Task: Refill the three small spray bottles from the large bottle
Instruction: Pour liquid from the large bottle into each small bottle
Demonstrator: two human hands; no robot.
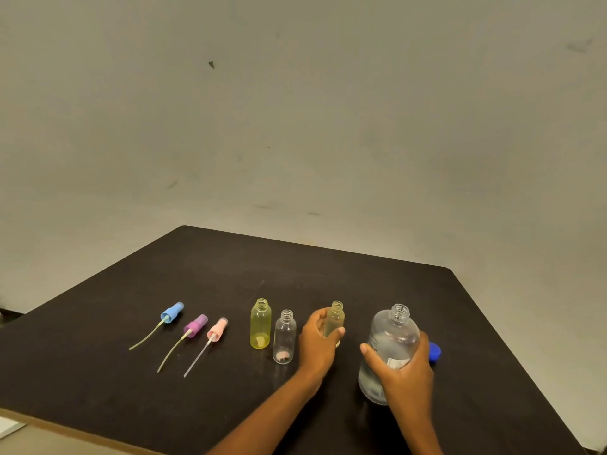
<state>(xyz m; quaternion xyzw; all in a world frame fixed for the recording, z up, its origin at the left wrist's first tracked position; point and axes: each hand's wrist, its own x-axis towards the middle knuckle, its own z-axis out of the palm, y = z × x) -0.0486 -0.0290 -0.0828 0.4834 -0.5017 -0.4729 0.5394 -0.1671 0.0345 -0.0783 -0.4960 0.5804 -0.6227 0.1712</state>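
Fingers (423,349) of my right hand (405,366) wrap the large bottle (394,336) mid-body; it is probably heavy and slick. My left hand (317,339) grips a light small bottle (336,315) at its nine o'clock.

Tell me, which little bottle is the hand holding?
The rightmost small bottle, gripped by the left hand; the yellow bottle and clear bottle stand untouched.

Three spray heads (195,325) are lying side by side on the table (328,274), lower left of the frame. Right of them, a first bottle (260,323), second bottle (284,336) and third bottle (335,318) are standing in a row, the third within the left hand (317,343). Rightmost, the right hand (404,372) is holding the large bottle (392,336), a cap (435,352) behind it.
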